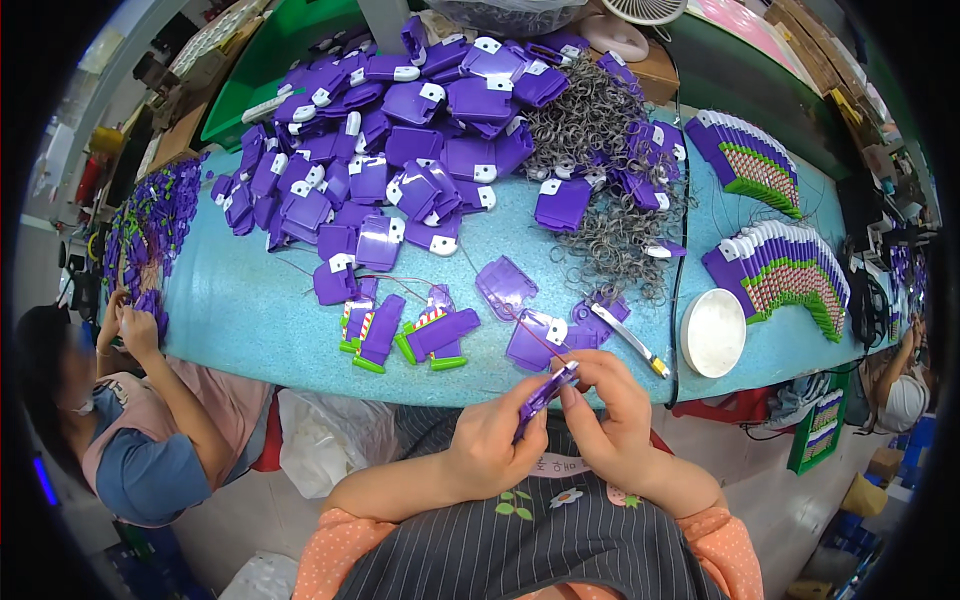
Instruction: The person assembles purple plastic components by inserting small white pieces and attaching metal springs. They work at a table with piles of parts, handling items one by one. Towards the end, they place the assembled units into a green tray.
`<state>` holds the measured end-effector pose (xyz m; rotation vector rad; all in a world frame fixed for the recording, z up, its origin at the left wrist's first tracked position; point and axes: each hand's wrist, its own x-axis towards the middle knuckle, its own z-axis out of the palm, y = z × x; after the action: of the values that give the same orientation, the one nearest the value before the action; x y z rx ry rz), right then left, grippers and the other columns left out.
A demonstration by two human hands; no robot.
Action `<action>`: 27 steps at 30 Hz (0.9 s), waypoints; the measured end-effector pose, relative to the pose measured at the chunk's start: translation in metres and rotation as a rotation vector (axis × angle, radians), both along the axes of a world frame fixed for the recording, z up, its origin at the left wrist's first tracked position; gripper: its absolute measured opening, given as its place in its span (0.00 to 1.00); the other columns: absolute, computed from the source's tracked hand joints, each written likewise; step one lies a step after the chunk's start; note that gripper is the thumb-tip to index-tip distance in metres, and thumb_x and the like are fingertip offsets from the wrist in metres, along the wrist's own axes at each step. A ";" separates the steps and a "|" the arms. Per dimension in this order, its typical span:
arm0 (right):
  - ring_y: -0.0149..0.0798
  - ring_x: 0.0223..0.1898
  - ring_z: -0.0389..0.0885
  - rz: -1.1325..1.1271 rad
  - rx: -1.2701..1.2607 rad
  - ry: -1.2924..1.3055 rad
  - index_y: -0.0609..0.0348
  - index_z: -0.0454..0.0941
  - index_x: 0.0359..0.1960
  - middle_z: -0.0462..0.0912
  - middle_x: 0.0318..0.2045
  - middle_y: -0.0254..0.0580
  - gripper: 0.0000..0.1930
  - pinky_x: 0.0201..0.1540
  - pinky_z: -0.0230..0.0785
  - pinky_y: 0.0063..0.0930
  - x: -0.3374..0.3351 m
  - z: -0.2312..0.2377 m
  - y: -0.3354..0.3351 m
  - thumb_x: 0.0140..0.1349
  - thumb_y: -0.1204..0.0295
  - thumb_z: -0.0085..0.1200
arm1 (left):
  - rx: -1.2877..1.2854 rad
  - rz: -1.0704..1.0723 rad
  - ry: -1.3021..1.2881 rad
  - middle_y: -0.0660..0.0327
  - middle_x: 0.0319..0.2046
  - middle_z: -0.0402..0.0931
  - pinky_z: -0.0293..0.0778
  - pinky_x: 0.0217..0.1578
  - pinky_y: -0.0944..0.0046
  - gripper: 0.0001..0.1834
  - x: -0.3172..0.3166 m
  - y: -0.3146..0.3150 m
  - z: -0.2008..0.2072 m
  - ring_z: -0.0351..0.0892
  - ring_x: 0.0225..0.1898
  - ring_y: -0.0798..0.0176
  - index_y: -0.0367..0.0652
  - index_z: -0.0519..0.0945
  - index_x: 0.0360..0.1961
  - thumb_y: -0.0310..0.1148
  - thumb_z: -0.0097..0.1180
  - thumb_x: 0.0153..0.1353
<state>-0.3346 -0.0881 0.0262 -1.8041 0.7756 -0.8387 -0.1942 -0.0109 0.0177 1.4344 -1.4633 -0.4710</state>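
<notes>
Big green bin at the back left has purple plastic cases heaped at its open side, a green tray off right below bench level holds rows of purple, white and green pieces, and a round white dish sits on the bench near its right end. Both forearms angle inward, so the left hand and right hand nearly meet at the bench's near edge, wrists bent, left fingers pinching a purple piece tilted on edge, right fingers closed in by its upper end.
</notes>
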 end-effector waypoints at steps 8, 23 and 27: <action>0.34 0.34 0.78 0.006 0.086 -0.015 0.70 0.76 0.40 0.78 0.39 0.49 0.09 0.36 0.70 0.23 0.006 -0.007 0.003 0.57 0.82 0.50 | 0.074 -0.019 0.319 0.57 0.20 0.75 0.72 0.20 0.66 0.17 0.001 0.007 -0.021 0.77 0.19 0.64 0.27 0.70 0.48 0.21 0.53 0.56; 0.44 0.34 0.73 0.023 -0.315 0.387 0.65 0.74 0.41 0.73 0.36 0.46 0.22 0.34 0.68 0.31 0.018 -0.012 -0.027 0.46 0.67 0.65 | 0.511 -0.253 1.310 0.46 0.52 0.68 0.71 0.52 0.56 0.22 0.034 0.031 -0.004 0.73 0.52 0.55 0.38 0.54 0.60 0.24 0.40 0.66; 0.47 0.37 0.72 0.050 -0.532 0.602 0.63 0.73 0.39 0.72 0.37 0.44 0.21 0.34 0.67 0.34 0.030 -0.016 -0.036 0.44 0.68 0.65 | 0.672 -0.278 1.294 0.43 0.52 0.69 0.73 0.51 0.52 0.24 0.029 0.032 -0.004 0.76 0.50 0.50 0.38 0.53 0.61 0.21 0.41 0.65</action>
<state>-0.3048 -0.1246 0.0100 -2.6021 0.9303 -0.4848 -0.1649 0.0214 0.0141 0.9537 -0.4038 -1.7771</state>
